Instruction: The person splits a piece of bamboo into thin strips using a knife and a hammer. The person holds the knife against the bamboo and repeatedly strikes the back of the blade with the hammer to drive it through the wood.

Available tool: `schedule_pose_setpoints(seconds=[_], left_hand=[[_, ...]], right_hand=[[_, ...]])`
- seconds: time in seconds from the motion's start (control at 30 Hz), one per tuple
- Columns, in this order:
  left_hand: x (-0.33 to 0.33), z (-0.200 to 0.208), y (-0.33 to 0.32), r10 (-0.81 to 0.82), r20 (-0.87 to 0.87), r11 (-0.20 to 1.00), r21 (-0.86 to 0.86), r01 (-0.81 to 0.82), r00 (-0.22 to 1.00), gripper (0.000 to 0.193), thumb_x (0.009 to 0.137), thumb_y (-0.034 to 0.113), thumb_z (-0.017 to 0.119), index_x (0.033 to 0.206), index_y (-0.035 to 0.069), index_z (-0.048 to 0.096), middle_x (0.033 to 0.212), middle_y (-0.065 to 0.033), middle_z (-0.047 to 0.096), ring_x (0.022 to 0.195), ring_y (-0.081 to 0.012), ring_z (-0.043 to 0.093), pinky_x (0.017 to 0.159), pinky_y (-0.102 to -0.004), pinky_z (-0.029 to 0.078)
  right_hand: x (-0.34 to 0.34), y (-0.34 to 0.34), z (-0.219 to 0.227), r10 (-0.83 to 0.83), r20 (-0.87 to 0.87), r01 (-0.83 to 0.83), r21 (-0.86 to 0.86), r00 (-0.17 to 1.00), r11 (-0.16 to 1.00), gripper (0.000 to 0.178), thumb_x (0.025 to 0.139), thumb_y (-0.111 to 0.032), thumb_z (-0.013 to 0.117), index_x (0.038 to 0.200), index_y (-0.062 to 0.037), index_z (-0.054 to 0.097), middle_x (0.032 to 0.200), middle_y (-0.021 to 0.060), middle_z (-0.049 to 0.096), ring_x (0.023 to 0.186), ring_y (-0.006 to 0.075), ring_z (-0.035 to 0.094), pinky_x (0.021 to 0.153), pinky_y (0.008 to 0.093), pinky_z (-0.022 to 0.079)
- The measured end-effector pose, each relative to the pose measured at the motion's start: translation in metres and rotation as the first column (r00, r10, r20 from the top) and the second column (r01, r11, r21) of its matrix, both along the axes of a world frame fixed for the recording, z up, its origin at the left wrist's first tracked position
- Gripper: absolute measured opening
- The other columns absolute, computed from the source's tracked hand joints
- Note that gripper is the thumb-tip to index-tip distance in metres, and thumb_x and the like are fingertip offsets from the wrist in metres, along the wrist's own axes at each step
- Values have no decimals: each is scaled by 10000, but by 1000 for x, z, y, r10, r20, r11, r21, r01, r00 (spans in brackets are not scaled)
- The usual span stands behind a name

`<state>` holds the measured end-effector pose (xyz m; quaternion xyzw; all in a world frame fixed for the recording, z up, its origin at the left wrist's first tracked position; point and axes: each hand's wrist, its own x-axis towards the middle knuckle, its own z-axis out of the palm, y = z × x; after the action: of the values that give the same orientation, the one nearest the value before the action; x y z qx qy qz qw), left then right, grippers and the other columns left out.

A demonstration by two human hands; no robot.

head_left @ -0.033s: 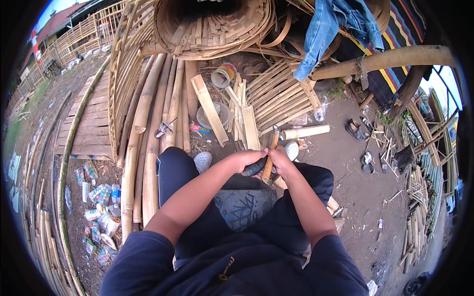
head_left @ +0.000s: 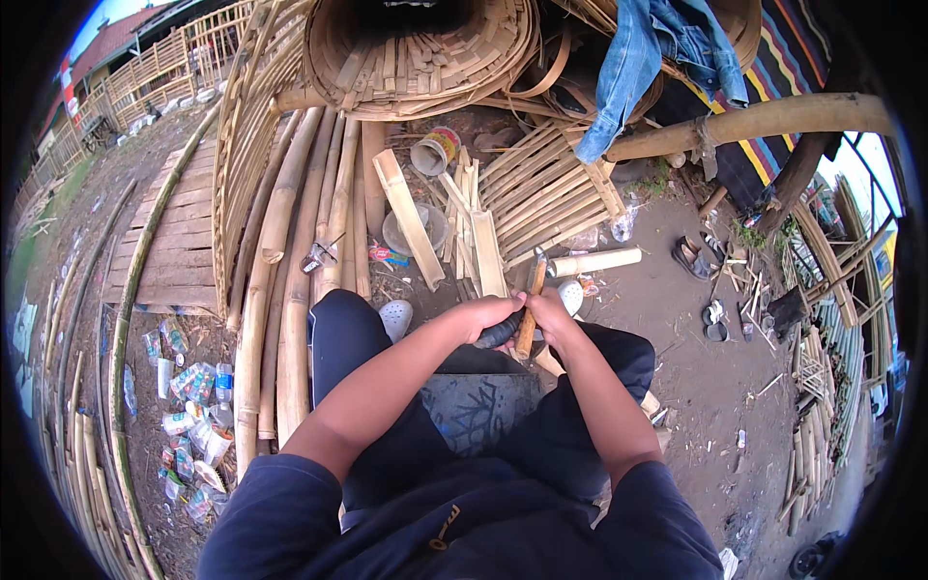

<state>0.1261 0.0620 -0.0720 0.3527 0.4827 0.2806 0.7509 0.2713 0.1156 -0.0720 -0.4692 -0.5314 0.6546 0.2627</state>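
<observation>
My left hand (head_left: 491,315) is closed round a thick, black-wrapped handle (head_left: 499,334); whatever it belongs to is hidden. Right beside it, my right hand (head_left: 548,309) grips the wooden handle of a hammer (head_left: 527,329), whose metal head points away from me. The two hands nearly meet above my knees. Just beyond them a split bamboo piece (head_left: 488,253) leans away, its near end close to my left hand. Below the hands, between my thighs, is a grey scribbled surface (head_left: 478,411).
Long bamboo poles (head_left: 295,338) lie at my left, near plastic litter (head_left: 198,416). Ahead stand a slatted bamboo panel (head_left: 551,184), a tin can (head_left: 437,151) and a big rolled bamboo mat (head_left: 425,68). Sandals (head_left: 698,256) and bamboo scraps (head_left: 812,425) lie to the right.
The whole view has shifted very slightly. Both hands keep their grips and places.
</observation>
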Motion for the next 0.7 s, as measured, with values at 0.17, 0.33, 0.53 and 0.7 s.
schedule_pose_setpoints(seconds=[0.17, 0.33, 0.53, 0.7], left_hand=[[-13, 32, -2, 34, 150, 999, 31, -39, 988, 298, 880, 328, 635, 821, 47, 556, 655, -47, 561, 518, -142, 545, 443, -275, 467], [-33, 40, -1, 155, 271, 988, -50, -147, 950, 143, 839, 174, 613, 827, 48, 547, 691, -46, 578, 543, -147, 558, 480, -290, 497], [-33, 25, 15, 304, 281, 953, -103, -286, 910, 121, 870, 132, 560, 846, 24, 511, 728, -72, 574, 594, -175, 584, 527, -327, 537], [-41, 22, 22, 381, 270, 922, -184, -341, 884, 108, 877, 119, 574, 842, 25, 533, 695, -59, 562, 588, -169, 568, 545, -319, 529]], right_hand=[[15, 3, 37, 69, 19, -66, -135, 997, 989, 388, 956, -276, 541, 1074, 93, 519, 938, 205, 633, 780, 298, 671, 739, 423, 595], [18, 11, 67, 134, -14, -134, -194, 991, 972, 501, 975, -286, 475, 1304, 61, 324, 1179, 280, 580, 1009, 345, 645, 814, 401, 558], [45, 41, 87, 125, 43, -113, -221, 991, 969, 446, 952, -259, 504, 1278, 8, 358, 1114, 231, 639, 953, 303, 673, 740, 356, 559], [57, 58, 99, 123, 65, -105, -228, 990, 968, 381, 927, -259, 555, 1194, -21, 423, 1029, 194, 658, 863, 251, 677, 684, 337, 546]])
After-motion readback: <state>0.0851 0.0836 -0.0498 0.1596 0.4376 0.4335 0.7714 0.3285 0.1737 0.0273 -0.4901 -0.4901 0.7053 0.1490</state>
